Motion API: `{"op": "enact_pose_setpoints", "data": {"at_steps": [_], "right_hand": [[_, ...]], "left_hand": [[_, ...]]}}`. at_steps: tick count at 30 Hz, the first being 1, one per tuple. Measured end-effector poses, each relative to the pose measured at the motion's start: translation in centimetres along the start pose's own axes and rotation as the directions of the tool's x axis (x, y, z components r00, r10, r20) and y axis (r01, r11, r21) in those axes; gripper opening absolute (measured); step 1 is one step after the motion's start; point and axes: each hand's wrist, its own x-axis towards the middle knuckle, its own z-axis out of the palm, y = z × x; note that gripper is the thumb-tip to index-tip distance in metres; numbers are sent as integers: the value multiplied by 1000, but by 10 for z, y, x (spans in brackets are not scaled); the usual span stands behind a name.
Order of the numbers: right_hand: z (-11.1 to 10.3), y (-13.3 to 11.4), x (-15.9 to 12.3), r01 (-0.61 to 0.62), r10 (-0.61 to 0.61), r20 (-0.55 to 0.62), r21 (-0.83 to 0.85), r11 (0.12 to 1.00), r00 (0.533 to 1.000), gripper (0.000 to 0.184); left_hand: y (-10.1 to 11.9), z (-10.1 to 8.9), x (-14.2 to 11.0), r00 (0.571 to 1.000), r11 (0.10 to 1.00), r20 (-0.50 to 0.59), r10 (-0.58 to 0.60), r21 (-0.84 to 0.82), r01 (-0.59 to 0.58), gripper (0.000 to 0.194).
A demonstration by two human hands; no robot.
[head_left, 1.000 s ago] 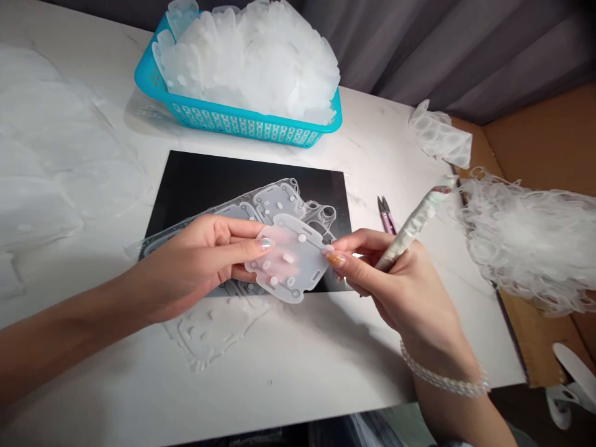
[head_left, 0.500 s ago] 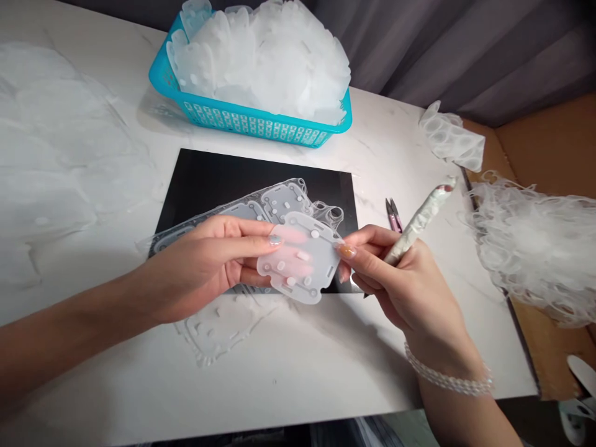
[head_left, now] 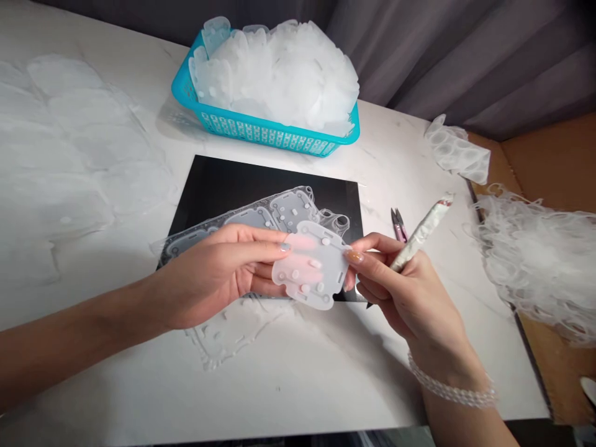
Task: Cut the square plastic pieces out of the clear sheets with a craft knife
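My left hand [head_left: 218, 273] pinches a small translucent silicone pad [head_left: 313, 264] with raised bumps, held just above the front edge of a black mat [head_left: 218, 183]. My right hand [head_left: 395, 279] touches the pad's right edge with its fingertips while gripping a white tape-wrapped tool [head_left: 421, 233] that points up and right. Under the pad, a larger translucent sheet of moulded pads [head_left: 261, 217] lies across the mat, and another sheet [head_left: 228, 329] rests on the white table below it.
A teal basket [head_left: 261, 130] heaped with white pads stands behind the mat. Small snips [head_left: 399, 225] lie right of the mat. A tangle of trimmed silicone scrap [head_left: 535, 261] fills a cardboard box at right; a folded scrap strip [head_left: 459, 152] lies near it. Flat translucent sheets [head_left: 69, 143] cover the table's left.
Both hands and the pad stay together; the view has shifted so everything sits a little further right and lower. The pad has tilted slightly in my fingers.
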Motion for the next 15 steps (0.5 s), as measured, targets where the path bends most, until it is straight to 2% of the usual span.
{"op": "enact_pose_setpoints", "data": {"at_steps": [7, 9, 12, 15], "right_hand": [[1, 3, 0, -3, 3, -17, -22, 1000, 1000, 20], [4, 3, -3, 94, -98, -63, -66, 993, 993, 18], [9, 5, -8, 265, -290, -87, -225, 938, 953, 12], [12, 7, -9, 297, -320, -1, -363, 883, 948, 10]], "left_hand": [[-3, 1, 1, 998, 1000, -57, 12, -23, -13, 25], [-4, -2, 3, 996, 996, -87, 29, -87, -37, 25], [-2, -6, 7, 993, 976, -114, -10, -218, -15, 46], [0, -7, 8, 990, 976, -142, -17, -216, -14, 62]]}}
